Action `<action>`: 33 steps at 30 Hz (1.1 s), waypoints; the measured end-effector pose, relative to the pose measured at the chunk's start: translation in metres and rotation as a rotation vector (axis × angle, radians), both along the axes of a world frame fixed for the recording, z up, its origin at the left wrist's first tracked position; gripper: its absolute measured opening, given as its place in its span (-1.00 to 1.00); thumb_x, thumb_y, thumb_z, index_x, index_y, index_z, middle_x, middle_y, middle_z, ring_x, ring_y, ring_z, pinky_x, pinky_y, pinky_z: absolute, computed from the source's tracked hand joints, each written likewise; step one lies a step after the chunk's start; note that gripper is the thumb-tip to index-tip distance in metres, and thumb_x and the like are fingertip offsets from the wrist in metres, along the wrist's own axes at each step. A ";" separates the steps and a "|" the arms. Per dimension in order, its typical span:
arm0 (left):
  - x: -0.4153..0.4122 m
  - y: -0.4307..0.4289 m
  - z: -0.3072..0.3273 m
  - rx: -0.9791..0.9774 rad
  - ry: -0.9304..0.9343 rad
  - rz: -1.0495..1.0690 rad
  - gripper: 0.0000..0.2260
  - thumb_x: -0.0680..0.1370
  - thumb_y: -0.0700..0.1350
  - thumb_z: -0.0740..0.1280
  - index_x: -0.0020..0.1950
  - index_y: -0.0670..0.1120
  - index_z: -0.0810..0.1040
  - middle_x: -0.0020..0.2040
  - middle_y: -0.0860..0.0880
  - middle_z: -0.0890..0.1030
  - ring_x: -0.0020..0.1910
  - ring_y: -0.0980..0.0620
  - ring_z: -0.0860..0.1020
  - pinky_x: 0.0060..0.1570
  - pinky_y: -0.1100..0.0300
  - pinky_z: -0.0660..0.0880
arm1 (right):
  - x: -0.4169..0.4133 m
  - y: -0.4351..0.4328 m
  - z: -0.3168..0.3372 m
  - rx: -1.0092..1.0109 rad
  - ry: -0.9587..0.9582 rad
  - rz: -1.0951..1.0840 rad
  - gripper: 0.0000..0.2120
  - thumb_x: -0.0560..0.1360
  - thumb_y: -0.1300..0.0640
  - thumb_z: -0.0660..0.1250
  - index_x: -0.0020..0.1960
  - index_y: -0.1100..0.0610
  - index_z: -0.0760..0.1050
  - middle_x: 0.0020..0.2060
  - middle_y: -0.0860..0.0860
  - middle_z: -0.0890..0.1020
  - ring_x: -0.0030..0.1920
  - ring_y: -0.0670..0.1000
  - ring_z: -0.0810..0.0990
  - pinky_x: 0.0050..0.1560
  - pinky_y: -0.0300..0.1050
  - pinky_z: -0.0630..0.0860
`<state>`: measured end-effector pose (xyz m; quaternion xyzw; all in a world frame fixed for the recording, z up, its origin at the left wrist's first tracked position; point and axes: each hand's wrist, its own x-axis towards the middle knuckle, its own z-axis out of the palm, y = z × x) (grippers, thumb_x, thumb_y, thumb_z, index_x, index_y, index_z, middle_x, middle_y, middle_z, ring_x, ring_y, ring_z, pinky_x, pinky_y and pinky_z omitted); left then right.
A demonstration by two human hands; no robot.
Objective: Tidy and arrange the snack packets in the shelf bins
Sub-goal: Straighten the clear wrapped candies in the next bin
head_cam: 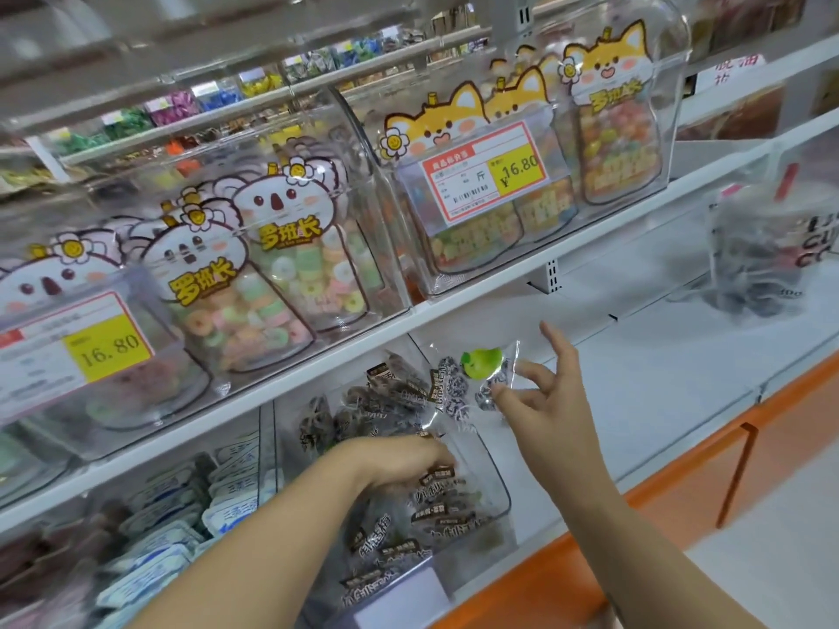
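A clear bin (497,492) on the lower shelf holds several dark brown snack packets (436,506). My left hand (399,460) reaches down into this bin, its fingers curled among the packets; whether it grips one is hidden. My right hand (545,392) is raised above the bin's right side and pinches a clear packet with a green fruit picture (481,370) between thumb and fingers, the index finger pointing up.
A bin of blue-and-white packets (172,533) stands to the left. The shelf above carries clear bins of colourful candy bags (281,274) with yellow 16.80 price tags (495,170). A bag of dark snacks (762,251) sits at the far right. An orange ledge (681,483) runs below.
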<state>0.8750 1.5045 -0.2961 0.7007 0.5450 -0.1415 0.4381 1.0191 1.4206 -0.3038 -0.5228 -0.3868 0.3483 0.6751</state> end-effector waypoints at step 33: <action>-0.061 -0.003 -0.009 0.345 -0.419 0.134 -0.55 0.43 -0.16 0.47 0.27 0.01 0.41 0.13 0.06 0.59 0.01 0.12 0.63 0.13 0.23 0.51 | -0.014 0.013 -0.025 0.023 -1.033 0.147 -0.50 0.45 0.12 0.41 0.35 -0.11 0.40 -0.04 -0.22 0.55 0.21 -0.05 0.33 0.28 -0.16 0.22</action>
